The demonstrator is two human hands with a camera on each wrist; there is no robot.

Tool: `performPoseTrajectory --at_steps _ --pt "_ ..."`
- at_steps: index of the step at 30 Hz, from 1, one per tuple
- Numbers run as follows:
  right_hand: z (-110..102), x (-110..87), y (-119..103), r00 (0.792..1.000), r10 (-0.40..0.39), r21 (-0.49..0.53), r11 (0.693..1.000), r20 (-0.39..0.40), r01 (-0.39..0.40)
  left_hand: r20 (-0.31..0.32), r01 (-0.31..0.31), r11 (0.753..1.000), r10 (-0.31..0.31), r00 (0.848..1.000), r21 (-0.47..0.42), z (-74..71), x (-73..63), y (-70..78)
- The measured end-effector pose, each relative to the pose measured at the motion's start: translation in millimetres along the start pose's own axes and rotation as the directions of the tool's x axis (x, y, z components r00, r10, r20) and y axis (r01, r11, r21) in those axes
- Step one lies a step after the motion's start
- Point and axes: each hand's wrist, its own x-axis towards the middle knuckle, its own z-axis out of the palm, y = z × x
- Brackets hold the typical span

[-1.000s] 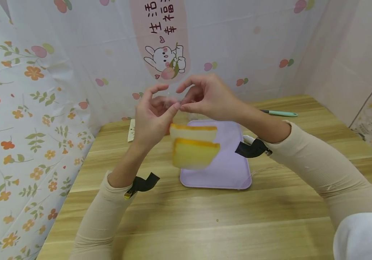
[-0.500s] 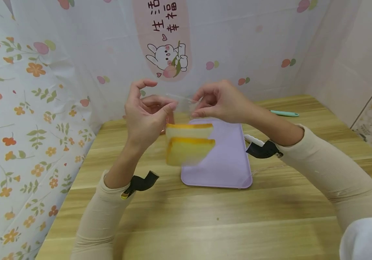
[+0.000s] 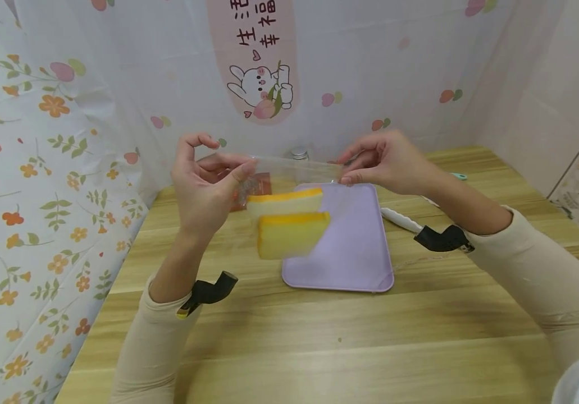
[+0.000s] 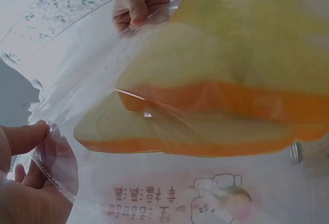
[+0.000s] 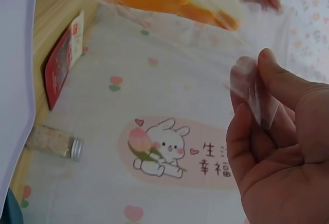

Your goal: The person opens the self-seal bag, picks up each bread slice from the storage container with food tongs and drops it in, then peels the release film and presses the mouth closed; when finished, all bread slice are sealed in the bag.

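Note:
A clear plastic bag (image 3: 281, 168) hangs above the table, its top edge stretched between my two hands. Inside lie two yellow bread slices (image 3: 294, 235) with orange crusts, seen close up as bread slices (image 4: 221, 70) in the left wrist view. At the left end of the bag's top, my left hand (image 3: 205, 188) pinches the film between thumb and fingers. My right hand (image 3: 390, 163) pinches the opposite corner. In the right wrist view, the thumb and fingertips of the right hand (image 5: 288, 136) hold gathered film.
Behind and below the bag lies a lilac tray (image 3: 342, 269) on the wooden table (image 3: 289, 348). A glass jar (image 5: 54, 142) with a metal lid and a red packet (image 5: 60, 72) are at the back. A white ridged handle (image 3: 401, 220) and a mint-green handle (image 3: 459, 175) lie rightward.
My hands have spread from nearly together to well apart, drawing the bag's top edge out wide between them. The bread slices have shifted slightly left; the jar has come into view.

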Motion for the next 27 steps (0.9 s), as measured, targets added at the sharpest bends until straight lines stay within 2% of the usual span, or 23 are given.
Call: performPoseTrajectory --at_steps 5,7,11,15,17,22,27 --pt "-4 -8.7 5 0.998 -0.065 -0.045 0.997 -0.006 0.065 0.004 -0.003 1.000 0.003 1.000 -0.010 -0.7 -3.6 -1.3" --pt "-6 -11.6 7 0.994 -0.111 -0.050 0.993 -0.004 0.111 -0.005 -0.015 0.999 0.014 1.000 -0.043 -1.2 -4.3 -2.2" --pt "-8 -15.2 8 0.980 -0.194 -0.014 0.981 -0.047 0.193 -0.015 -0.091 0.991 0.090 0.996 -0.102 -2.9 -4.6 -6.8" --pt "-6 -13.0 10 0.957 -0.271 0.098 0.955 -0.100 0.281 -0.007 -0.178 0.974 0.178 0.984 -0.143 -7.5 -3.1 -12.2" --pt "-4 -10.9 10 0.944 -0.319 0.139 0.934 -0.088 0.329 0.002 -0.202 0.970 0.204 0.979 -0.136 -11.4 -3.2 -13.7" --pt "0 -5.2 11 0.914 -0.406 0.065 0.911 -0.023 0.406 0.053 -0.229 0.972 0.231 0.971 -0.053 -24.1 -7.1 -15.7" --pt "10 2.3 11 0.901 -0.431 -0.016 0.903 -0.052 0.430 0.073 -0.190 0.982 0.188 0.979 0.019 -38.3 -11.1 -17.0"
